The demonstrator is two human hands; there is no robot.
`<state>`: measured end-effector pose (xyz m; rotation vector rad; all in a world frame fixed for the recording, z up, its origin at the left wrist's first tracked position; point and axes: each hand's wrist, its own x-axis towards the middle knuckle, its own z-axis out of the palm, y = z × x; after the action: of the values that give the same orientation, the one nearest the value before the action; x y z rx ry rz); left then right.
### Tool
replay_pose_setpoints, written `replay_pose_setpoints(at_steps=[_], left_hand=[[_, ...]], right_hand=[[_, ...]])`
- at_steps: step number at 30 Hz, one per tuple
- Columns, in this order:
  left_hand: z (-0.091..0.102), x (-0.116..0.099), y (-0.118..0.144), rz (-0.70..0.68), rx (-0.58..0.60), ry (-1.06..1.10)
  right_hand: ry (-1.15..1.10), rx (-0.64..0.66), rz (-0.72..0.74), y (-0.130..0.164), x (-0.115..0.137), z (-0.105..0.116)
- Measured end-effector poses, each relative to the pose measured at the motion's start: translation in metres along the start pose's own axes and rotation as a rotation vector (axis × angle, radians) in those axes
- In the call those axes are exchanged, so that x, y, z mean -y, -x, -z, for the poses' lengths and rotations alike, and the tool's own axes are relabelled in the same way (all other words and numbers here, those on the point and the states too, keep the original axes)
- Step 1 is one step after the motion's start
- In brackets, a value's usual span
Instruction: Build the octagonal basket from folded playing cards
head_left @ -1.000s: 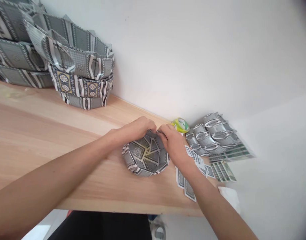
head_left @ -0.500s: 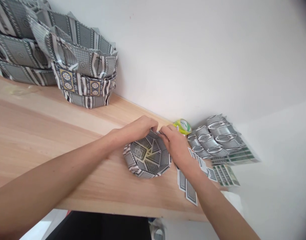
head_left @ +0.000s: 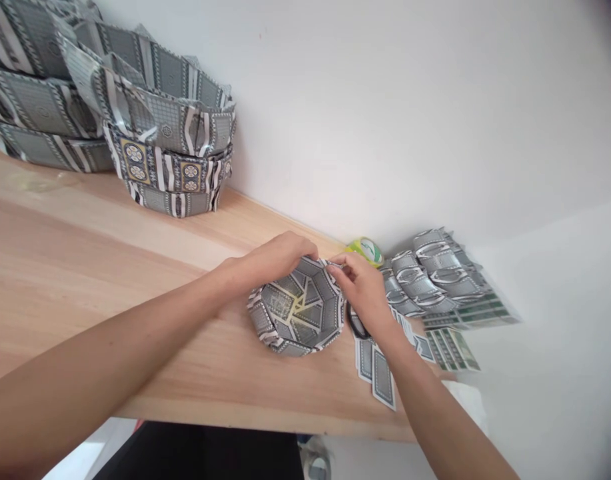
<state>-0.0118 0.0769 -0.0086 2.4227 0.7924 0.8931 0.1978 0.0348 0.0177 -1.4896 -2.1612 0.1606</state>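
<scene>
A small many-sided basket (head_left: 305,313), built from folded grey playing cards, stands on the wooden table. Clear tape with a yellowish tint crosses the cards of its floor. My left hand (head_left: 290,252) is closed on the far rim, its fingertips partly hidden behind the wall. On the far right part of the rim, my right hand (head_left: 358,277) pinches the edge between thumb and fingers. Loose playing cards (head_left: 382,377) lie beside my right forearm, and a dark ring-shaped item (head_left: 358,325) shows partly under that hand.
Taller card baskets (head_left: 170,127) stand at the back left against the wall. A yellow-green tape roll (head_left: 368,250) sits behind my right hand. Joined folded cards (head_left: 430,273) and green-printed card sheets (head_left: 452,350) lie to the right. The table's front edge (head_left: 265,427) runs below the basket.
My right hand has shifted slightly right along the rim, and its fingers have come apart from my left hand. More of the far rim and the dark ring now show.
</scene>
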Motion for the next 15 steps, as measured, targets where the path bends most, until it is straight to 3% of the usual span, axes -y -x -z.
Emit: replay_pose_setpoints(at_steps=[6, 15], left_hand=[[-0.002, 0.003, 0.0, -0.052, -0.032, -0.062], [-0.008, 0.011, -0.002, -0.064, -0.058, -0.027]], right_hand=[[-0.135, 0.0, -0.108, 0.007, 0.0, 0.002], [-0.065, -0.133, -0.025, 0.01, 0.007, -0.003]])
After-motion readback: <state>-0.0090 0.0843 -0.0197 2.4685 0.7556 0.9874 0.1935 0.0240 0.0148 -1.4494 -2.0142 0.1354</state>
